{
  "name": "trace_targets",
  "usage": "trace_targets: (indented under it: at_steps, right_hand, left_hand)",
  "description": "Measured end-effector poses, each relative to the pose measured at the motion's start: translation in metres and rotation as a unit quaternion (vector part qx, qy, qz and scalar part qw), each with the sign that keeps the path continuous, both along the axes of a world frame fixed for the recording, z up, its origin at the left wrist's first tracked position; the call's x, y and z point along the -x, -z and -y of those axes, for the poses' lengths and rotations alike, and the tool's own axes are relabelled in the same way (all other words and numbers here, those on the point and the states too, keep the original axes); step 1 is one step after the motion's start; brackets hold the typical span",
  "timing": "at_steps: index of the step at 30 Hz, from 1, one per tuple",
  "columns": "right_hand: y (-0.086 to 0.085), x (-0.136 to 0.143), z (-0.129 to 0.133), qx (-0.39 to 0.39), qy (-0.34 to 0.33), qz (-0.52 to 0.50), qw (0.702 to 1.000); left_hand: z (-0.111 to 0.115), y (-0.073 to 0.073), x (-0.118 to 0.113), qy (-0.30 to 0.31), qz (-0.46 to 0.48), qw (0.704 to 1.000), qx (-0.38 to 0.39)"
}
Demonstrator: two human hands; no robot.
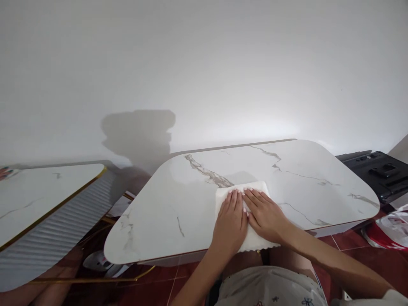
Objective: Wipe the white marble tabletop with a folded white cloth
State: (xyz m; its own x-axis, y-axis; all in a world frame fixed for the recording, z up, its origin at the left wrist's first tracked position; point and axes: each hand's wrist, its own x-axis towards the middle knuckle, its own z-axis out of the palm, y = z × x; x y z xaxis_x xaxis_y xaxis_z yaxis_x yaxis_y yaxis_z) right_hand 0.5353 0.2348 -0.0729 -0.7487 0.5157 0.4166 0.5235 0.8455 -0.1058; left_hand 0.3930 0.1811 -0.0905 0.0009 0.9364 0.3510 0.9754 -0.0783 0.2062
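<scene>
The left hand (231, 223) and right hand (267, 219) lie flat, fingers (234, 200) open and straight, atop the white cloth (257, 241) at six o'clock on the marble-patterned surface (168, 193).

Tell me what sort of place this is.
Probably a room in a home: a white, marble-patterned table with rounded corners, a red tiled floor and a plain white wall suggest it.

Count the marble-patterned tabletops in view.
2. The center tabletop, with the white cloth on it; and the gold-edged tabletop, cut off at the picture's left edge. Others could be outside the frame.
</scene>
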Motion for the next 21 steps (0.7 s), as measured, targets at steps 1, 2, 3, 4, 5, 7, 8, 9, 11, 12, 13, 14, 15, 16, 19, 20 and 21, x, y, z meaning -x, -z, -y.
trace_targets:
  at_steps: [1,2,3,4,5,7,8,9,11,12,13,14,15,16,19,20,21]
  right_hand:
    - [0.0,-0.01,0.002,-0.005,0.015,0.006,1.0]
    - [0.0,-0.019,0.003,-0.013,0.034,0.013,0.999]
    - [0.0,-0.028,0.004,-0.024,0.055,0.02,0.998]
    - [0.001,-0.036,0.004,-0.035,0.077,0.025,0.996]
    - [0.002,-0.043,0.003,-0.045,0.094,0.031,0.994]
    - [0.003,-0.05,-0.002,-0.057,0.111,0.048,0.991]
    - [0.003,-0.051,-0.007,-0.059,0.111,0.058,0.99]
    - [0.003,-0.05,-0.012,-0.06,0.11,0.067,0.99]
    - [0.003,-0.045,-0.027,-0.055,0.106,0.084,0.989]
    - [0.002,-0.042,-0.036,-0.048,0.105,0.089,0.989]
    - [0.002,-0.038,-0.045,-0.039,0.104,0.093,0.99]
    - [0.002,-0.033,-0.054,-0.028,0.103,0.095,0.99]
    - [0.001,-0.028,-0.064,-0.015,0.102,0.096,0.99]
    - [0.001,-0.023,-0.074,0.0,0.103,0.096,0.99]
    - [-0.001,-0.009,-0.104,0.044,0.104,0.092,0.989]
    - [-0.001,-0.005,-0.115,0.055,0.101,0.088,0.989]
    - [-0.001,0.0,-0.125,0.062,0.097,0.083,0.99]
  left_hand:
    - [0.001,-0.001,-0.009,0.011,0.012,1.0,0.001]
    - [0.0,-0.002,-0.018,0.027,0.024,0.999,0.002]
    - [-0.001,-0.004,-0.026,0.045,0.033,0.998,0.005]
    - [-0.004,-0.005,-0.033,0.062,0.041,0.997,0.01]
    - [-0.007,-0.006,-0.038,0.075,0.049,0.996,0.016]
    - [-0.016,-0.007,-0.044,0.089,0.062,0.994,0.027]
    - [-0.022,-0.007,-0.045,0.093,0.066,0.993,0.03]
    - [-0.028,-0.007,-0.044,0.096,0.069,0.993,0.031]
    - [-0.044,-0.006,-0.041,0.097,0.069,0.992,0.029]
    - [-0.052,-0.005,-0.039,0.095,0.068,0.993,0.027]
    - [-0.06,-0.004,-0.036,0.092,0.067,0.993,0.024]
    - [-0.069,-0.003,-0.033,0.087,0.065,0.994,0.02]
    - [-0.078,-0.002,-0.03,0.082,0.063,0.995,0.015]
    - [-0.088,-0.002,-0.026,0.076,0.06,0.995,0.01]
    - [-0.116,-0.003,-0.014,0.057,0.051,0.997,-0.004]
    - [-0.125,-0.004,-0.01,0.051,0.049,0.997,-0.009]
    - [-0.135,-0.005,-0.006,0.044,0.049,0.998,-0.014]
